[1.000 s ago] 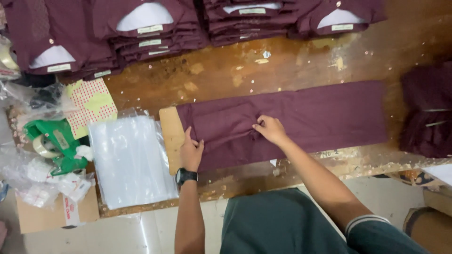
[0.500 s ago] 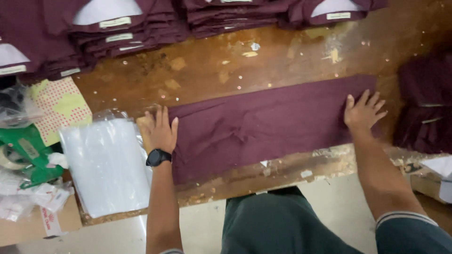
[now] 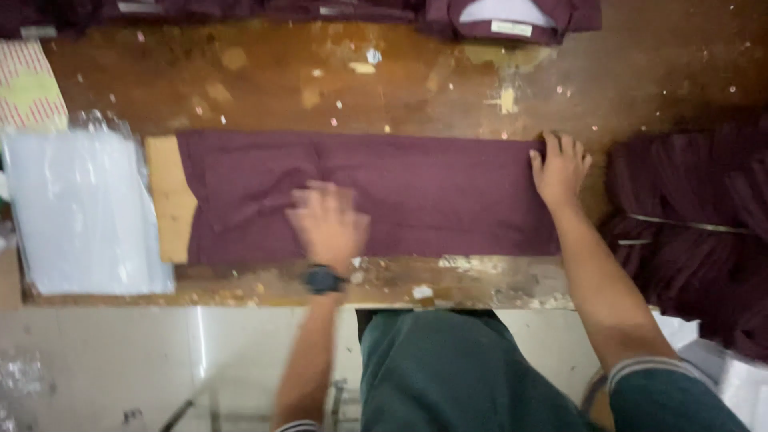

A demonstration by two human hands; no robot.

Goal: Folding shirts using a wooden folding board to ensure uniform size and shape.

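The folded garment (image 3: 376, 196) in the middle is plain dark maroon, as are the heap of cloth (image 3: 696, 232) at the right and the folded shirts (image 3: 512, 18) along the far edge, one showing a white inner panel. A tan cardboard sheet (image 3: 170, 200) pokes out at its left. The plastic bags (image 3: 80, 212) are clear, bluish white. The table (image 3: 320, 80) is brown, flecked pale. The wristwatch (image 3: 323, 279) is black.

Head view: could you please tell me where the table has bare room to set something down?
Bare wood lies between the maroon cloth and the folded shirts along the far edge. The left hand and right hand are on the cloth. Plastic bags crowd the left, a dark garment pile the right.
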